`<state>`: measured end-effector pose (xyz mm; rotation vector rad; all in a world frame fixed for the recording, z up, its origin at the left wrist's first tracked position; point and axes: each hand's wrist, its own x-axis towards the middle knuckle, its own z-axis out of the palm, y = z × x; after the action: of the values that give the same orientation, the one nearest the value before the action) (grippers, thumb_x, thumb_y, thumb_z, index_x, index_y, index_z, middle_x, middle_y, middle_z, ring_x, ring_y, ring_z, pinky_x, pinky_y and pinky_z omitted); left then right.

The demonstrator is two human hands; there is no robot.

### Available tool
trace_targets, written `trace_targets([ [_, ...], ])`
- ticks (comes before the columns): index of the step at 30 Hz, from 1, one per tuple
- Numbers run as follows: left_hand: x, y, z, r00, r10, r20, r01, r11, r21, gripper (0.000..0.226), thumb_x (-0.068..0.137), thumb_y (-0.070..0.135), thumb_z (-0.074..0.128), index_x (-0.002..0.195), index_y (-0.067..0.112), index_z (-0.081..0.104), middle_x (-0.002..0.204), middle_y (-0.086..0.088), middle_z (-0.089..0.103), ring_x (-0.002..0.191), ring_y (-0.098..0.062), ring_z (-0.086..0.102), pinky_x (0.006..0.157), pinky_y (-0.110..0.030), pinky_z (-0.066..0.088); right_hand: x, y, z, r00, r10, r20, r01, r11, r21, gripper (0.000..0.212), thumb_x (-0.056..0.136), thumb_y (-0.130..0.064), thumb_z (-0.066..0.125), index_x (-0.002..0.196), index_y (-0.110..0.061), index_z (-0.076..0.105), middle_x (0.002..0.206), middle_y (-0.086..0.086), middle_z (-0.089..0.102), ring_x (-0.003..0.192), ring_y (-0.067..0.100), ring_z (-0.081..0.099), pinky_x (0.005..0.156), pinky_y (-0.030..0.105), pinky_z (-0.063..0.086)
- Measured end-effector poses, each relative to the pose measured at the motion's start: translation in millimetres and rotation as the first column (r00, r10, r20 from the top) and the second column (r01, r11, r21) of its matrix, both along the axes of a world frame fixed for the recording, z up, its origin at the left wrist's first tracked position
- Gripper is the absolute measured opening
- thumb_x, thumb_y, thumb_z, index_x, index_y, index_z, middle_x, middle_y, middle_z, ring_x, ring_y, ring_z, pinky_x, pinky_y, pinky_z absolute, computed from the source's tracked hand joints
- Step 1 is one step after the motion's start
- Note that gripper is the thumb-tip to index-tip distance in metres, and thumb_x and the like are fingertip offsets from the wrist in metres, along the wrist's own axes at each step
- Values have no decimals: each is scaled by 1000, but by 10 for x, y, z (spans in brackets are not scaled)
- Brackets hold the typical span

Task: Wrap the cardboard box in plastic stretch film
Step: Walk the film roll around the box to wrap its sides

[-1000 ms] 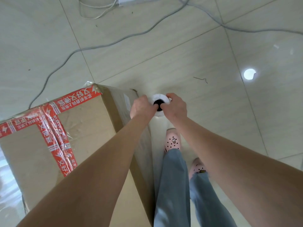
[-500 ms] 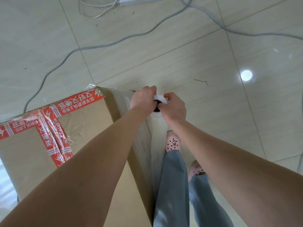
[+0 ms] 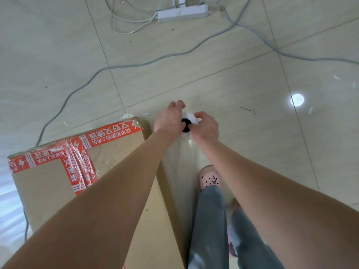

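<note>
Gripping the top end of a roll of stretch film (image 3: pixel 190 117) with both hands, a person stands just beside a tall cardboard box (image 3: pixel 48 191) on a pale tiled floor (image 3: pixel 252 55), seen from the head camera. The left hand (image 3: pixel 168 121) wraps the roll's left side, its fingers curled and bunched together past the far rim. The right hand (image 3: pixel 206 126) grips the right side, fingers curled over the white rim. Between the two hands the roll's dark core opening shows. Whether either thumb reaches into the core cannot be told.

The roll stands upright off the box's far right corner, and a sheet of clear film (image 3: pixel 184 160) runs down beneath the hands along the box's right side. The box fills the lower left of the view, its top crossed by red printed tape (image 3: pixel 108 135) under glossy film.

To the right of the box are the person's grey jeans (image 3: pixel 209 220) and a pink perforated shoe (image 3: pixel 209 179). A grey cable (image 3: pixel 136 65) snakes across the tiles toward a white power strip (image 3: pixel 182 13) at the top edge, and a round light reflection (image 3: pixel 296 100) shines on the floor at right.
</note>
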<state>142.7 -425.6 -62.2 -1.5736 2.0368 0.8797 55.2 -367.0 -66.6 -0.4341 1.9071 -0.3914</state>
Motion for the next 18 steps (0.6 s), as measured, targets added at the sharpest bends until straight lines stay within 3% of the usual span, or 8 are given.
trace_targets([
  [4,-100,-71,17,918,-380,116,384,923,-14,35,91,17,54,125,14,47,119,-7,50,105,-29,57,68,-33,38,71,19,-20,999,-34,38,33,999,16,27,90,-23,53,116,-28,59,104,-3,63,83,18,56,52,19,33],
  [8,-136,-163,9,855,-485,186,498,867,-31,25,92,18,52,116,11,50,112,-8,51,102,-29,57,66,-33,37,95,-22,-60,999,-23,49,23,1000,10,24,89,-25,53,113,-26,58,102,-3,65,85,19,61,59,23,40],
  [12,-140,-277,-13,901,-389,190,404,913,-49,20,90,12,49,110,10,50,109,-10,52,100,-33,58,67,-33,36,8,-164,-47,999,46,29,-46,999,19,32,90,-27,51,123,-24,53,111,-1,63,89,19,59,67,26,40],
  [16,-109,-465,-22,978,-82,190,93,995,-48,19,86,10,50,104,10,52,102,-11,55,98,-35,58,66,-33,38,-90,-347,-62,997,66,48,-67,997,26,50,85,-33,60,132,-22,44,120,3,58,100,22,60,77,29,45],
  [18,-92,-592,-13,983,35,181,-29,999,-35,22,84,13,53,106,10,54,106,-14,59,98,-35,58,67,-32,40,-90,-441,-65,994,19,112,-23,999,36,54,83,-37,64,131,-23,43,109,2,58,91,20,60,78,30,48],
])
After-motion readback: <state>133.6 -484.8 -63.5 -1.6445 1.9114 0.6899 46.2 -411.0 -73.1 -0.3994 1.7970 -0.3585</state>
